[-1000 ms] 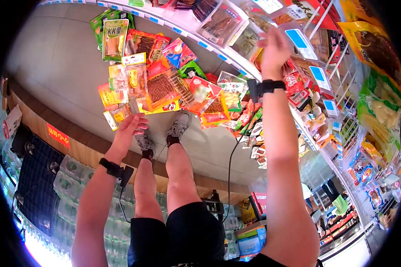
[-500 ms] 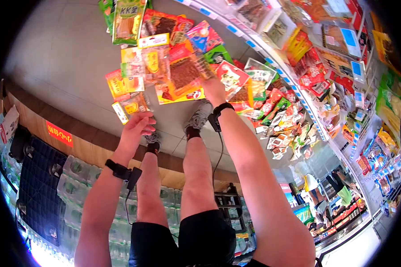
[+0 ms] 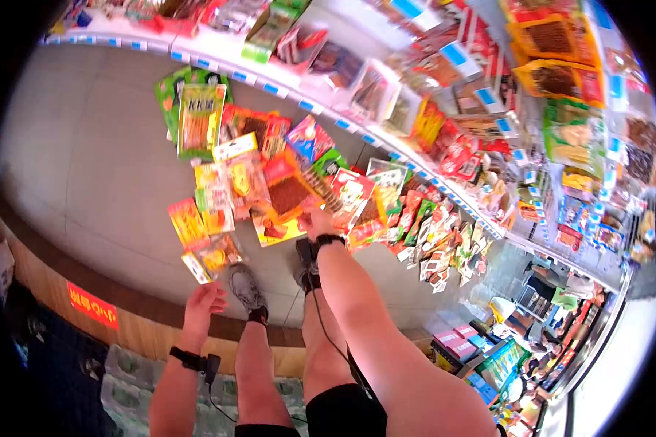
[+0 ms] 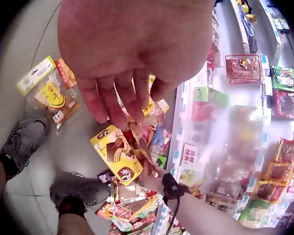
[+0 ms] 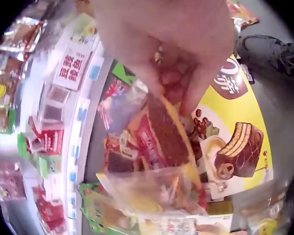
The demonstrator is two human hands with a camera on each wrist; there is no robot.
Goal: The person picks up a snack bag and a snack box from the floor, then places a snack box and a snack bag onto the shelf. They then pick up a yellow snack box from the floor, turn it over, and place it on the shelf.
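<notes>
Packaged snacks lie in a pile on the floor. My right hand [image 3: 316,221] reaches down to an orange packet with a brown filling [image 3: 288,195]; in the right wrist view its curled fingers [image 5: 174,83] pinch the near edge of that packet [image 5: 172,142]. Partly under it is a yellow box with a cake picture [image 5: 237,147]. My left hand [image 3: 204,312] hangs with relaxed fingers over the floor, holding nothing, below a clear bag with a white header [image 3: 215,255]. The left wrist view shows that palm [image 4: 132,58] large, above the yellow box [image 4: 116,154].
A curved shelf edge with blue labels [image 3: 270,89] runs behind the pile, with packed snacks above. Many small packets [image 3: 444,244] spread to the right. My shoes [image 3: 248,291] stand just in front of the pile. A wooden ledge [image 3: 149,330] bears a red sign.
My right hand has come down from the shelf to the pile and now grips the orange packet. My left hand has stayed low and free. The head view has swung.
</notes>
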